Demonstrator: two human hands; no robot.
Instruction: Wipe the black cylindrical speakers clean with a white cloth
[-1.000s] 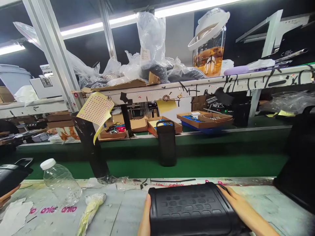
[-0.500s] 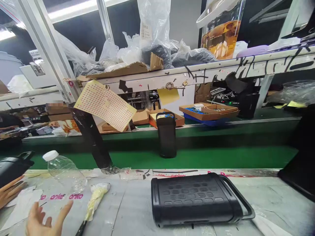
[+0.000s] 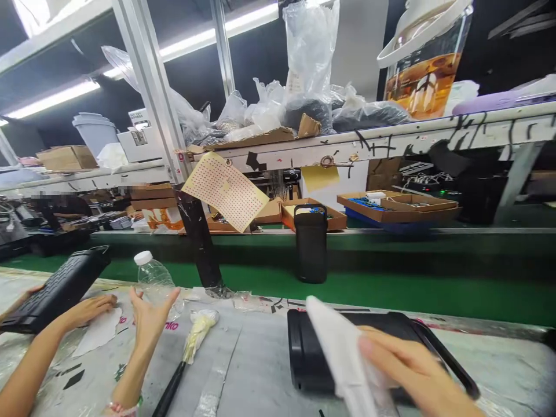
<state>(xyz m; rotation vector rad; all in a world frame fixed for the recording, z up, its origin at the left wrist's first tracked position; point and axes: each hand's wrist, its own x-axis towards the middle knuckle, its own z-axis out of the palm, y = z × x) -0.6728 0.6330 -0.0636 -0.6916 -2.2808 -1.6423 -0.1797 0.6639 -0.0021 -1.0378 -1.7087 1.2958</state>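
My left hand [image 3: 150,315] is open, thumb and fingers spread, just in front of a clear plastic bottle [image 3: 155,278] with a white cap. Whether it touches the bottle I cannot tell. My right hand [image 3: 403,359] is closed on a folded white cloth [image 3: 339,347], perhaps paper, held above a black box-shaped device [image 3: 304,353] with a side handle. The cloth and hand hide much of the device, which lies flat on the bench. Between my hands lies a black-handled brush-like tool [image 3: 197,341], its head wrapped in yellowish material.
At left, a co-worker's hand [image 3: 89,310] rests by white paper [image 3: 99,331], near a similar black device [image 3: 61,286]. Beyond the bench runs a green conveyor [image 3: 256,289] with an upright black device [image 3: 311,246]. A dark post [image 3: 197,237] stands at the bench's edge.
The view has swung left. My right hand has come into view with the white cloth over the black device. My left hand has moved up to the bottle. The co-worker's arm shows more.
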